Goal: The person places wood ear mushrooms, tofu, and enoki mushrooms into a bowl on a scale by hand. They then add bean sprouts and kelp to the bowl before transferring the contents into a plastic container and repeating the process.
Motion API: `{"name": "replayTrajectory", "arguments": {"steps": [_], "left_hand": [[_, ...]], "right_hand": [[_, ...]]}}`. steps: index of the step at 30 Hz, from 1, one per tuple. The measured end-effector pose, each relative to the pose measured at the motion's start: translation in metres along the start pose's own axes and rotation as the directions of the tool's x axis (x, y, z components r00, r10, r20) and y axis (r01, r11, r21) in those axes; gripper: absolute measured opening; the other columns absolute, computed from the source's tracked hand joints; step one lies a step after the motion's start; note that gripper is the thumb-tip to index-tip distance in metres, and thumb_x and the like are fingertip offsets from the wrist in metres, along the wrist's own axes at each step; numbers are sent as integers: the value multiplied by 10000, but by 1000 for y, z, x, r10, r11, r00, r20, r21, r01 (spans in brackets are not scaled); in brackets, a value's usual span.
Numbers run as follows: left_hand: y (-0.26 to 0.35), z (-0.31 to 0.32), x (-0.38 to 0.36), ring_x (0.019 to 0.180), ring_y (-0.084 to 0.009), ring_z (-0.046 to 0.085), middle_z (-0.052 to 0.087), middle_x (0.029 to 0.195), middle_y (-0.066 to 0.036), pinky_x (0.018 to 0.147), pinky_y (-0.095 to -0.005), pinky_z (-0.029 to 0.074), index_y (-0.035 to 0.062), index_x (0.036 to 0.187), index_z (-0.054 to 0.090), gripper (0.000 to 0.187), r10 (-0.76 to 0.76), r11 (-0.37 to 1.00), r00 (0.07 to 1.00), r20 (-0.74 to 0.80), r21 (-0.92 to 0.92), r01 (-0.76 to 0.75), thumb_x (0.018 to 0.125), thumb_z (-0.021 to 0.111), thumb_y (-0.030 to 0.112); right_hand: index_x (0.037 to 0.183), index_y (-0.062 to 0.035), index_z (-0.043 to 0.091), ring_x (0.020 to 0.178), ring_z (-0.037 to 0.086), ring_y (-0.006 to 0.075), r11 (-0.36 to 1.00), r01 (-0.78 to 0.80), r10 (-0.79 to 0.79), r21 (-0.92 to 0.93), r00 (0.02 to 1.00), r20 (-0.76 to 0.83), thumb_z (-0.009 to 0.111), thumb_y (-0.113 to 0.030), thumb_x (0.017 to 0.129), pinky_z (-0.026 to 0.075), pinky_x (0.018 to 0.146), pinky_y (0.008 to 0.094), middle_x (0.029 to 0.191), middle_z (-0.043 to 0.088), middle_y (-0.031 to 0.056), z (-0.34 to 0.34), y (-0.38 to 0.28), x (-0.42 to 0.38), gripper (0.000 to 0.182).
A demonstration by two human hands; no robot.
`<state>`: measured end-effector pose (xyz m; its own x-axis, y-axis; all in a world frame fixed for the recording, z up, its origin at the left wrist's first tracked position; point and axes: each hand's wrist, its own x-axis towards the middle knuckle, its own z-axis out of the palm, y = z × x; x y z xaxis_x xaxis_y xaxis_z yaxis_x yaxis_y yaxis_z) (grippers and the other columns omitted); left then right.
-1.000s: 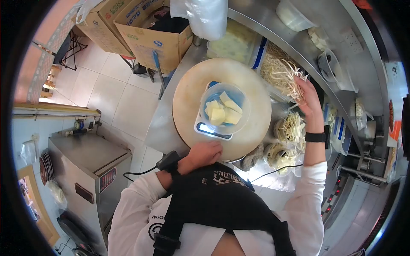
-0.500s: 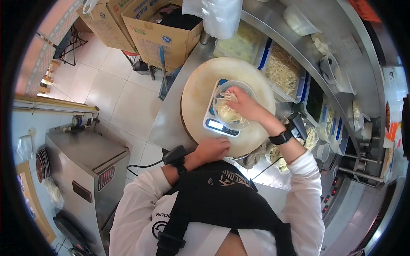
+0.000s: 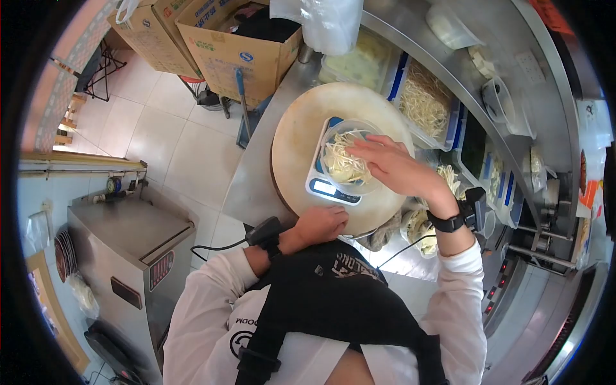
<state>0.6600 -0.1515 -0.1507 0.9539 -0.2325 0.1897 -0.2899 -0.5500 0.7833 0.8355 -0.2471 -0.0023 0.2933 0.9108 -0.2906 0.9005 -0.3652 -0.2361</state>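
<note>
Right hand (image 3: 396, 167) open, fingers extended over sprouts (image 3: 341, 153) in 1 bowl (image 3: 358, 190), nothing visibly gripped. Left hand (image 3: 323, 222) loosely curled at the board (image 3: 301, 128); contents hidden.

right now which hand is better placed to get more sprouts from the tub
Right, I'd say: the right hand is open over the bowl, nearer the tub. The left hand is curled by the board, farther off.
</note>
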Motion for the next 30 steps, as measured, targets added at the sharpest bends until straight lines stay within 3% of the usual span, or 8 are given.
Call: {"name": "replayTrajectory", "arguments": {"steps": [3,5,9,12,15,17,24,30], "left_hand": [[1,0,-1,698,-259,557,516,740,-49,556,-377,459,93,747,504,55,9,1000,1000,-24,18,-8,753,544,131],[0,1,-2,699,-258,557,517,739,-48,557,-376,460,93,745,504,57,3,1000,1000,-9,14,-3,751,547,130],[-1,3,-1,698,-258,557,521,738,-45,560,-374,459,93,741,504,58,-6,1000,1000,-4,-6,6,747,551,126],[-2,4,0,691,-259,556,523,737,-47,560,-370,457,91,736,507,59,7,1000,1000,-8,-10,-7,744,554,126],[-1,4,0,684,-260,556,524,733,-50,560,-368,455,90,733,515,57,-23,1000,1000,-4,14,23,741,557,128],[0,2,1,682,-263,556,525,731,-52,557,-369,453,91,732,519,55,-11,1000,1000,-3,-7,11,738,560,127],[3,10,2,656,-252,560,529,712,-50,539,-364,452,103,710,531,43,-1,999,1000,-9,41,2,712,573,114],[8,14,5,610,-254,554,524,675,-49,507,-361,447,108,663,525,59,-40,994,997,-63,95,46,690,577,108]], "right_hand": [[1181,-93,515,1023,522,246,957,103,-46,272,977,-209,501,-32,816,407,867,318,1180,531,120,-18,-6,-3,370],[1019,-68,588,896,564,242,858,-165,245,486,964,-105,564,-56,779,441,781,331,1015,594,108,-27,-5,-8,241],[856,-43,593,803,565,233,924,-292,303,248,953,-8,613,-86,747,448,697,331,839,598,85,-21,-4,-20,119],[819,-39,572,746,559,237,979,-197,201,44,962,-182,633,-98,735,445,657,309,786,572,88,10,5,-22,120],[837,-33,581,798,566,261,964,-160,185,213,977,-104,630,-134,749,455,691,340,815,572,105,9,2,-12,143],[883,-30,586,802,567,235,797,-99,259,596,947,-188,615,-80,759,460,709,314,813,559,103,-10,-8,-19,137],[913,-26,575,711,547,139,809,-237,460,538,825,-329,561,38,759,453,660,254,801,553,55,-55,76,-131,167],[897,-39,583,587,497,61,349,-556,836,754,548,17,585,-70,785,399,515,204,678,540,-13,-28,230,-251,117]]}}
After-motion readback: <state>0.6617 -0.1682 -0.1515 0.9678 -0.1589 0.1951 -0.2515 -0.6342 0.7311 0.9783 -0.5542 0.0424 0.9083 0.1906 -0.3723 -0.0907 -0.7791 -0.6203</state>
